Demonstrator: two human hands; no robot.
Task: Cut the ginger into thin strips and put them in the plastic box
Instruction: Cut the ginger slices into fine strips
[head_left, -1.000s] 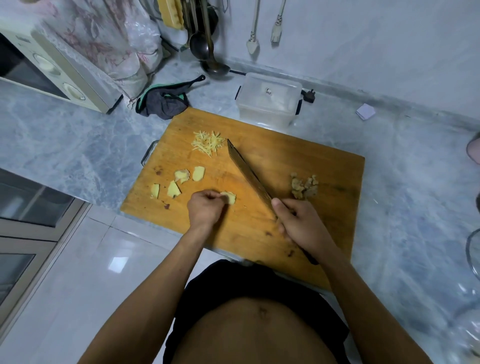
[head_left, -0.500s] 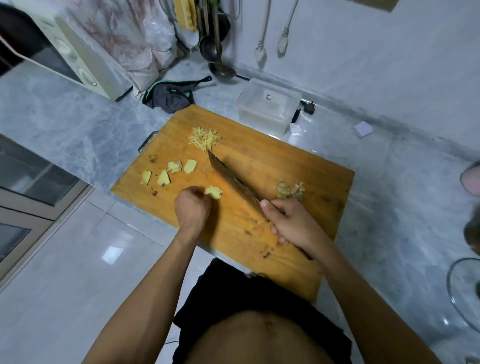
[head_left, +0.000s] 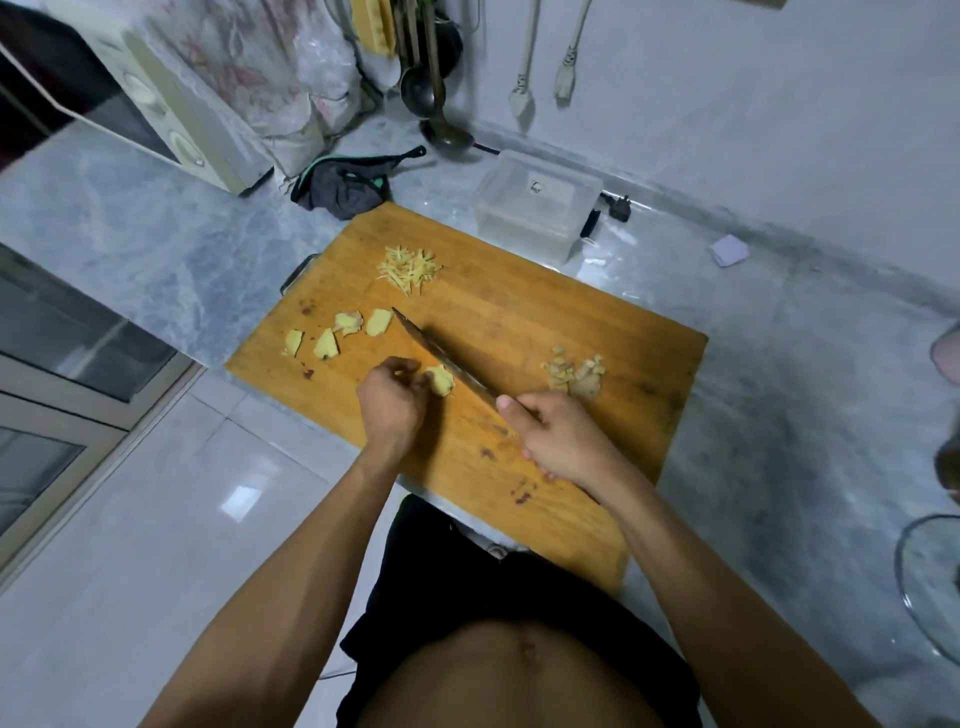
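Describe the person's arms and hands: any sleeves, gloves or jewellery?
Both arms are bare from as far up as the view shows down to the fingers. The left hand and right hand wear no gloves, and no rings, watch or bracelets are visible. No sleeves reach into view.

Pale yellow ginger slices (head_left: 353, 332) and a heap of yellow-white ginger strips (head_left: 409, 269) on an orange-brown wooden cutting board (head_left: 545, 312) flecked with dark stains. Beige-brown ginger peelings (head_left: 574, 373) toward its right side. Dark grey knife (head_left: 441, 358). Clear, colourless plastic box (head_left: 535, 205). Grey-blue marbled table (head_left: 156, 234). Cream microwave (head_left: 171, 119). Glossy pale grey floor (head_left: 130, 545) tiles.
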